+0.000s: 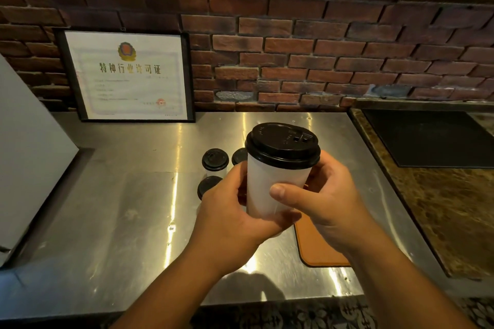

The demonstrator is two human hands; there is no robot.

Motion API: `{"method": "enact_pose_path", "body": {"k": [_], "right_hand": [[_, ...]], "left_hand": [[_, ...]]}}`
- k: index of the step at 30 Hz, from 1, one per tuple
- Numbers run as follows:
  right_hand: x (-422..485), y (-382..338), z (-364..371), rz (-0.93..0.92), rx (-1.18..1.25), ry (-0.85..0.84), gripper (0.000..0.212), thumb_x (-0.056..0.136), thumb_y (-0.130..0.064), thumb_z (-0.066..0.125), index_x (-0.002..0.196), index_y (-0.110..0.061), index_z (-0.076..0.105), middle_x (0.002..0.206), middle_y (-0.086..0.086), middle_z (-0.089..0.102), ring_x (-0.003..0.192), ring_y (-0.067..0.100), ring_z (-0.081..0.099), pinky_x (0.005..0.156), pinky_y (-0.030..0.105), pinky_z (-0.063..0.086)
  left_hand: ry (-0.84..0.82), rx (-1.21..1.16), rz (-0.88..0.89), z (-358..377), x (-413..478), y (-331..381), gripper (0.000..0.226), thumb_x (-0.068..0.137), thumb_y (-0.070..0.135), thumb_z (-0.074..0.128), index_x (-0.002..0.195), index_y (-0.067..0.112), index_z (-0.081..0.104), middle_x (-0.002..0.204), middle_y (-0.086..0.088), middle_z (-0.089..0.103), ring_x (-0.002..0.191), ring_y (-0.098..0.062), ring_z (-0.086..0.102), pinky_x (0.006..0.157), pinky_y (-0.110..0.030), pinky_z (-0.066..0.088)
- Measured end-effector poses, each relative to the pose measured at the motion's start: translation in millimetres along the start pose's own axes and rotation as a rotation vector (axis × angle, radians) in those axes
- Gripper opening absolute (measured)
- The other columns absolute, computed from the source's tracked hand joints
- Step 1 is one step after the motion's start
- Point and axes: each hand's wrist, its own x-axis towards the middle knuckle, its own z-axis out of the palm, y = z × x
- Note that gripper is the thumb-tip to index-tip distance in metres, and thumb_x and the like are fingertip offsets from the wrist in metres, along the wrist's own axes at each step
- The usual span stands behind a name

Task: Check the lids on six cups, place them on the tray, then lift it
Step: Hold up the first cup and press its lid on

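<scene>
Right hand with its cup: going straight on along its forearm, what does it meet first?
Probably the lidded cups on the counter beyond the right hand; it holds the white cup raised, so it might pass above them. Depth is unclear.

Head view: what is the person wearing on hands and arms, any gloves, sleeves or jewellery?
Nothing worn shows. The left hand and right hand are bare, with no gloves and no rings on the fingers in view. The left forearm and right forearm are bare to the frame's lower edge: no sleeve, watch or bracelet. The right thumbnail is short and unpainted.
</scene>
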Motion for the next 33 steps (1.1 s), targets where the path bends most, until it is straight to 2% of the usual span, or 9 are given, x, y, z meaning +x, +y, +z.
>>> {"method": "enact_pose_path", "body": {"k": [6,10,13,17,20,24,27,31,33], "right_hand": [[0.4,14.9,-19.3,0.009,-0.010,-0.039,0.071,0.067,-0.033,0.096,0.131,-0.035,0.066,0.128,0.003,0.072,0.122,0.027,0.068,0.093,0.045,0.062],[0.2,30.7,-31.7,-0.016,-0.043,-0.010,0.070,0.064,-0.025,0.096,0.126,-0.042,0.068,0.125,-0.003,0.074,0.121,0.020,0.069,0.093,0.040,0.063],[1.0,41.9,-45.8,-0.028,-0.073,0.001,0.073,0.065,-0.024,0.095,0.131,-0.038,0.065,0.126,-0.005,0.073,0.123,0.018,0.068,0.093,0.033,0.062],[5.5,57.8,-74.2,-0.014,-0.095,0.027,0.069,0.067,-0.027,0.094,0.127,-0.044,0.066,0.124,-0.011,0.073,0.120,0.010,0.068,0.089,0.018,0.058],[11.7,74.2,-98.7,-0.004,-0.137,0.076,0.071,0.063,-0.034,0.095,0.126,-0.046,0.066,0.128,-0.009,0.073,0.122,0.012,0.067,0.095,0.025,0.059],[26.0,111.1,-134.7,0.056,-0.159,0.094,0.077,0.063,-0.034,0.098,0.132,-0.037,0.065,0.131,-0.004,0.072,0.125,0.016,0.067,0.102,0.036,0.057],[39.0,141.5,-157.5,0.133,-0.185,0.115,0.078,0.060,-0.046,0.100,0.130,-0.035,0.068,0.127,-0.003,0.074,0.121,0.016,0.069,0.097,0.035,0.060],[58.6,177.6,-181.3,0.229,-0.241,0.119,0.069,0.060,-0.039,0.099,0.120,-0.050,0.068,0.123,-0.013,0.075,0.115,0.005,0.070,0.086,0.019,0.060],[68.2,195.1,-191.7,0.262,-0.268,0.116,0.070,0.058,-0.040,0.100,0.119,-0.052,0.067,0.122,-0.016,0.074,0.114,0.003,0.069,0.081,0.014,0.059]], "left_hand": [[-0.028,-0.001,-0.005,15.8,2.3,-8.5,0.077,0.058,0.095,0.070,0.127,0.068,0.047,0.120,0.037,0.063,0.114,0.013,0.058,0.064,0.002,0.046],[-0.070,-0.015,0.003,31.5,7.4,-14.3,0.072,0.063,0.089,0.072,0.128,0.071,0.045,0.121,0.043,0.061,0.116,0.021,0.054,0.067,0.008,0.039],[-0.158,0.028,-0.021,40.5,10.9,-24.8,0.084,0.067,0.075,0.084,0.138,0.067,0.040,0.127,0.039,0.061,0.119,0.017,0.056,0.074,0.004,0.045],[-0.290,0.169,-0.199,50.3,1.5,-57.4,0.086,0.065,0.078,0.081,0.138,0.068,0.038,0.127,0.034,0.060,0.115,0.014,0.056,0.086,-0.011,0.053],[-0.408,0.259,-0.347,54.6,-22.4,-91.9,0.074,0.073,0.076,0.074,0.139,0.062,0.043,0.126,0.032,0.057,0.111,0.013,0.056,0.089,-0.017,0.053],[-0.437,0.342,-0.560,65.5,-59.5,-151.2,0.057,0.090,0.055,0.076,0.142,0.044,0.053,0.127,0.024,0.057,0.115,0.000,0.059,0.080,-0.012,0.049],[-0.389,0.386,-0.665,70.9,-80.1,-187.6,0.047,0.094,0.044,0.076,0.137,0.036,0.060,0.124,0.019,0.060,0.108,0.003,0.060,0.073,-0.002,0.046],[-0.272,0.716,-0.692,70.2,-97.4,-225.5,0.044,0.089,0.057,0.067,0.116,0.023,0.070,0.118,0.000,0.068,0.110,-0.021,0.062,0.095,-0.036,0.054],[-0.206,0.790,-0.759,68.0,-105.3,-237.9,0.060,0.083,0.064,0.070,0.124,0.020,0.068,0.127,-0.006,0.066,0.118,-0.027,0.058,0.103,-0.044,0.050]]}}
